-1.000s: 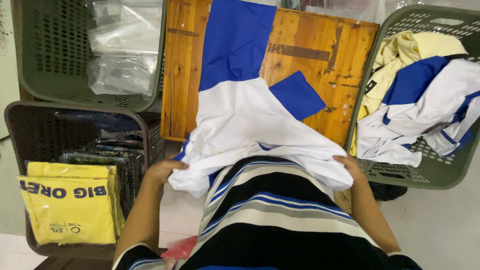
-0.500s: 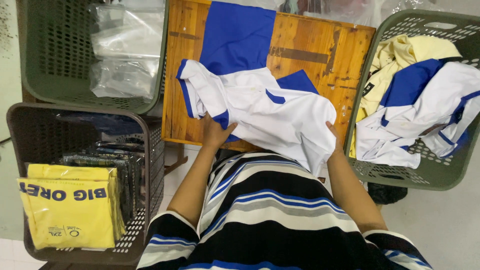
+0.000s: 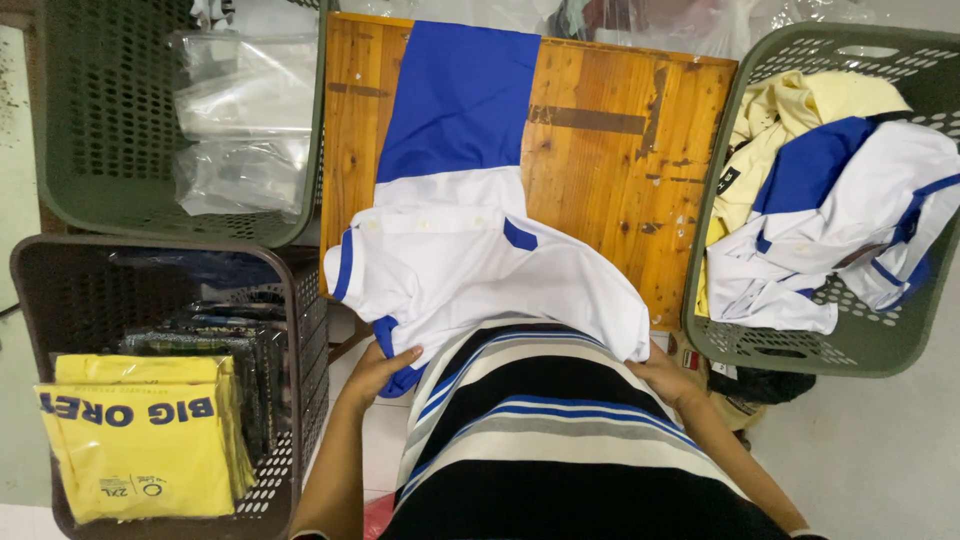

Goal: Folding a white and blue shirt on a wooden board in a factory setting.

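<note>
- The left hand (image 3: 383,366) is holding the near left edge of a white and blue shirt (image 3: 470,265), with the fingers (image 3: 405,354) closed on the cloth just beside a blue sleeve cuff.
- The right hand (image 3: 665,375) is gripping the near right corner of the same shirt; its fingers are curled on the white cloth (the tips are going under the edge, so I cannot see them fully).
- The shirt is lying spread on the wooden counter (image 3: 620,170): the blue part is reaching toward the far edge, the white part is coming near to the person, and the near edge is hanging a little over the counter's front.
- The person's striped top (image 3: 540,430) is filling the bottom of the view, between the two arms.
- At the right, a green basket (image 3: 800,350) is standing just beside the counter and is holding a heap of clothes (image 3: 830,210), white, blue and pale yellow.
- At the far left, another green basket (image 3: 100,130) is holding clear plastic bags (image 3: 245,120).
- At the near left, a dark brown basket (image 3: 150,250) is holding packed dark items, and a yellow bag (image 3: 140,445) with blue print is lying on its near part.
</note>
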